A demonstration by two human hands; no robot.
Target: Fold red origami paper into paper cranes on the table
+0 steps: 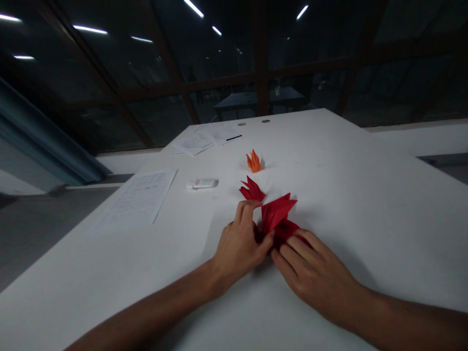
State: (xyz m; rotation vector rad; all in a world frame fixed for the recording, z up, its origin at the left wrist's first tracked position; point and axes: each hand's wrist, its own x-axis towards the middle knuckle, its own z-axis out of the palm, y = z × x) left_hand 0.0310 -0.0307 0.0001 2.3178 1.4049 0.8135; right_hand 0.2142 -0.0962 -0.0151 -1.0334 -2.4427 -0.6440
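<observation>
A red folded-paper piece [277,213] with pointed tips is between my two hands, above the white table [351,195]. My left hand [243,239] pinches its left side with fingers and thumb. My right hand [310,265] is closed on its lower right part; the fingertips are partly hidden behind the paper and the knuckles. Just past my left fingers lies a smaller red paper piece [252,188] with several points. Farther back stands an orange folded-paper piece [254,162] of similar pointed shape.
Left of the paper pieces lies a white tube [202,184], perhaps glue. A printed sheet [142,197] rests near the left edge, and more papers [201,139] with a dark pen-like stick [234,138] lie at the far left. Dark windows stand behind the table.
</observation>
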